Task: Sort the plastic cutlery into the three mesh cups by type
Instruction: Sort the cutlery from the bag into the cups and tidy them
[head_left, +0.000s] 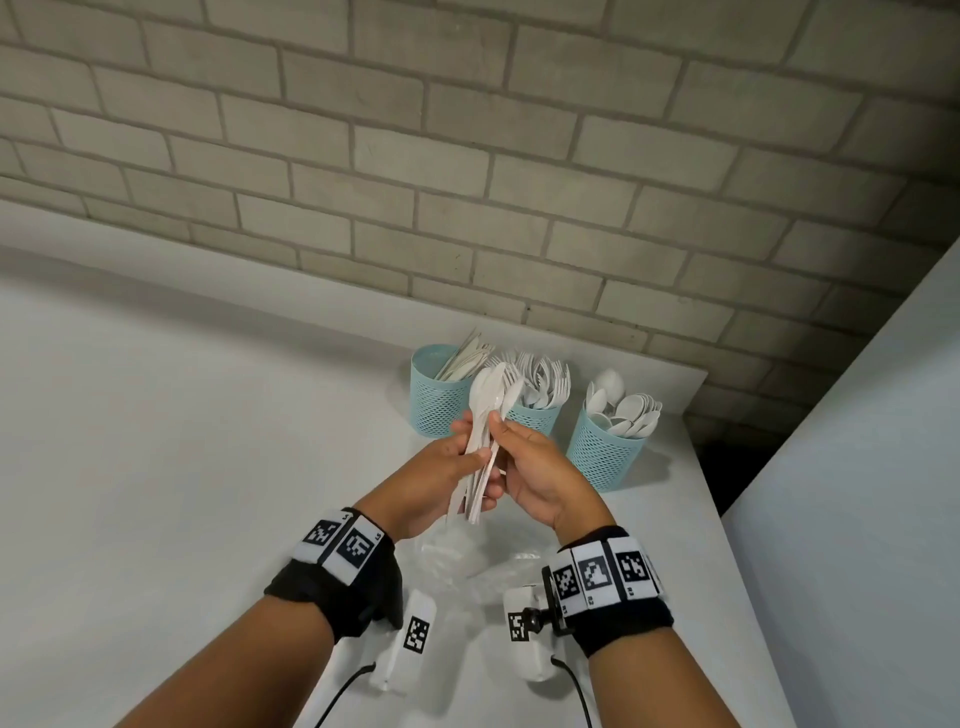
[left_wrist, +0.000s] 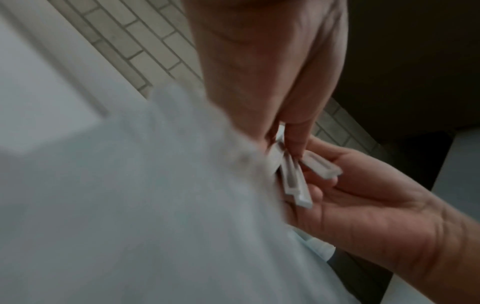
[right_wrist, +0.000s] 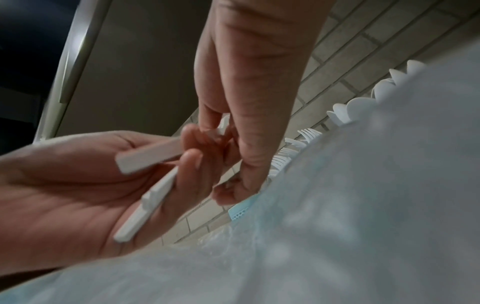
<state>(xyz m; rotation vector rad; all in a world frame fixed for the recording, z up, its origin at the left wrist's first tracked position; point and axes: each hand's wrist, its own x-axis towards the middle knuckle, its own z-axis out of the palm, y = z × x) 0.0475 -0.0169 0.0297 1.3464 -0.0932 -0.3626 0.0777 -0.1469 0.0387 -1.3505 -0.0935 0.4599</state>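
Head view: left hand (head_left: 441, 478) grips a bundle of white plastic spoons (head_left: 485, 431), long axis upright, bowls up. Right hand (head_left: 535, 467) fingers pinch one handle. Spoon-filled pale blue mesh cup (head_left: 605, 454) sits just right, nearer the right hand.

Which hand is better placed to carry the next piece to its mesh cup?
Probably the right hand. Its fingers already pinch a piece in the cutlery bundle that the left hand grips, and it is on the side of the spoon cup and fork cup.
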